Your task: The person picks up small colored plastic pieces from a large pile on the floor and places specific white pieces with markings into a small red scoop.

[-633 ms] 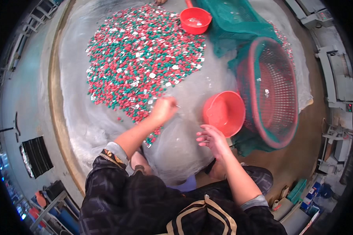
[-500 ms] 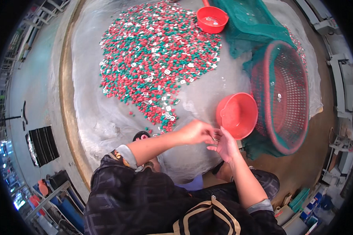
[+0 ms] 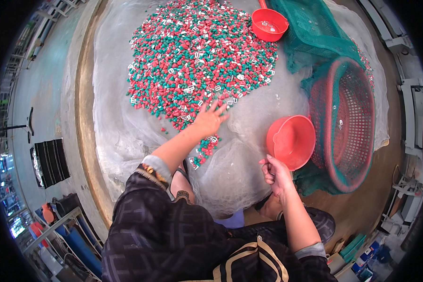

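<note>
A wide heap of small red and green pebble-like pieces [image 3: 174,89], mixed with white slotted buckle-like pieces [image 3: 191,88], spreads over a whitish mesh sheet [image 3: 122,141]. My left hand [image 3: 209,119] reaches over the near right edge of this heap, its fingers spread and nothing visible in them. Just in front of a red plastic bowl [image 3: 292,143], my right hand [image 3: 276,175] is closed with its fingers curled. Whatever those fingers may hold is hidden.
A long-handled red scoop [image 3: 270,24] with a few white pieces in it lies at the far right of the heap. Behind it stands a green net-covered crate [image 3: 322,42]. A red basket [image 3: 331,141] draped in green netting stands right of the bowl.
My left hand has left my right hand and moved forward and left to the heap, its fingers spreading. My right hand has curled its fingers. The view has shifted slightly.
</note>
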Available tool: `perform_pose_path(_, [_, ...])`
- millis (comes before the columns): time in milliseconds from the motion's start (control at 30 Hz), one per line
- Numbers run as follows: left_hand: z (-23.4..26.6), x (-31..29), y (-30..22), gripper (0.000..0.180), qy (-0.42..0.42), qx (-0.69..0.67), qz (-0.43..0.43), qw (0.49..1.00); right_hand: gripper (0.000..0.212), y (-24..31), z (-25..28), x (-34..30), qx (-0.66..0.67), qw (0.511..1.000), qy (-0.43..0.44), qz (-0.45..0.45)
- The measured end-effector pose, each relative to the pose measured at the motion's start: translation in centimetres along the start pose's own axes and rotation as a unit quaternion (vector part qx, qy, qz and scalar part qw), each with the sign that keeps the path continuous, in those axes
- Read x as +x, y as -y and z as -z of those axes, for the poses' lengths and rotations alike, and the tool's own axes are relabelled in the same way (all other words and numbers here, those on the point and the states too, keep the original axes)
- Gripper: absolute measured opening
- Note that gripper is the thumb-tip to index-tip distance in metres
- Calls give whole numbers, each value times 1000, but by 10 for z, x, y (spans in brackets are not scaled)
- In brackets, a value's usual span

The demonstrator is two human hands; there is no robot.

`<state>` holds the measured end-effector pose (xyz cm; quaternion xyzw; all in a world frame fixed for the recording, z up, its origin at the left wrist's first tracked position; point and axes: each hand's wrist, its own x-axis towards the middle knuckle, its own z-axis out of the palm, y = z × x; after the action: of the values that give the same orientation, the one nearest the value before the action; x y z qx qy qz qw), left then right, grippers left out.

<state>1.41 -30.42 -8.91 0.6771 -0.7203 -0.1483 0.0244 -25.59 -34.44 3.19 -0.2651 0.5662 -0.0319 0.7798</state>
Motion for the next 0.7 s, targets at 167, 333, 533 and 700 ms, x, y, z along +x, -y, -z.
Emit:
perform_pose_path(167, [12, -25, 4, 34, 2, -245, 21, 969, 26, -2, 2, -2, 4, 1000, 8, 18])
perform_pose_path(333, [18, 11, 14, 16, -107, -173, 112, 973, 26, -1, 0, -2, -18, 1000, -3, 19])
perform_pose_path(533, [-20, 38, 7, 14, -174, -79, 76, 979, 30, -3, -4, 3, -27, 999, 14, 23])
perform_pose_path(700, [-11, 23, -7, 12, -106, -174, 104, 973, 30, -4, 0, 2, -9, 1000, 13, 6])
